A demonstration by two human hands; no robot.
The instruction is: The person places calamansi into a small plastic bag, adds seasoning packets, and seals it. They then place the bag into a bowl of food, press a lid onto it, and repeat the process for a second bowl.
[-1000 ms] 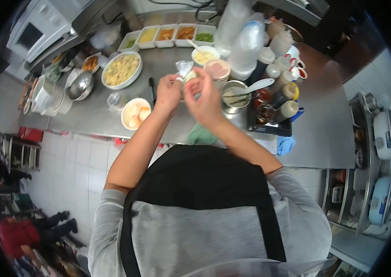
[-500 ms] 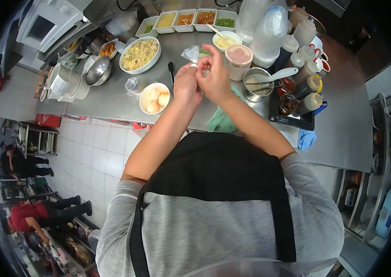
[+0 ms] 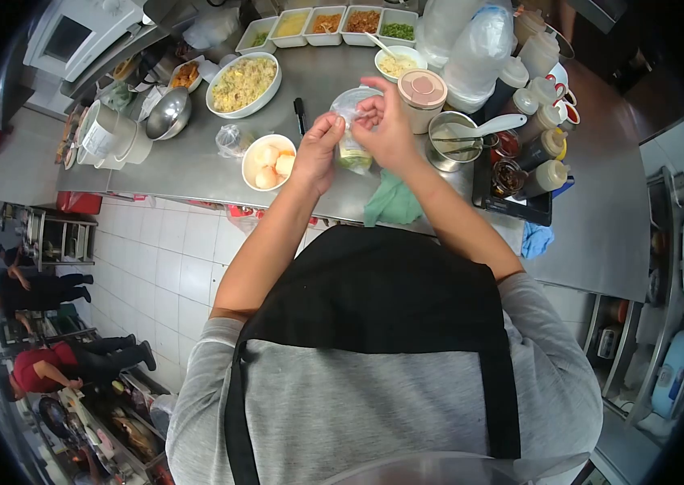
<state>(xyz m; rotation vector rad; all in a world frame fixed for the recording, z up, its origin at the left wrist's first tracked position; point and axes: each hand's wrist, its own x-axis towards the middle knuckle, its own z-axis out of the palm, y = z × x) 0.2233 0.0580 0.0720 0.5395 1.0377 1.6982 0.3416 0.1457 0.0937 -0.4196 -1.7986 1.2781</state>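
Observation:
A small clear plastic bag [image 3: 354, 155] with pale green and yellowish contents hangs between my hands over the steel counter. My left hand [image 3: 316, 153] pinches the gathered top of the bag between thumb and fingers. From the other side, my right hand [image 3: 393, 133] is closed on the same part, its fingertips bent around the plastic. Just left of my left hand, a white bowl [image 3: 249, 166] holds several peeled eggs. A green cloth [image 3: 394, 199] lies below my right wrist. Beyond the right hand stands a lidded tub [image 3: 422, 97].
At the back is a row of trays with toppings [image 3: 325, 26]. A bowl of fried rice [image 3: 245, 85], a marker [image 3: 299, 115] and a steel bowl [image 3: 169, 115] lie leftward. A metal pot [image 3: 449, 158] and a caddy of sauce bottles [image 3: 512, 208] stand right. Other people [image 3: 47, 368] work far left.
My hands have moved slightly apart, the left one down and left, the right one rightward. The bag, mostly hidden behind them before, now shows between them.

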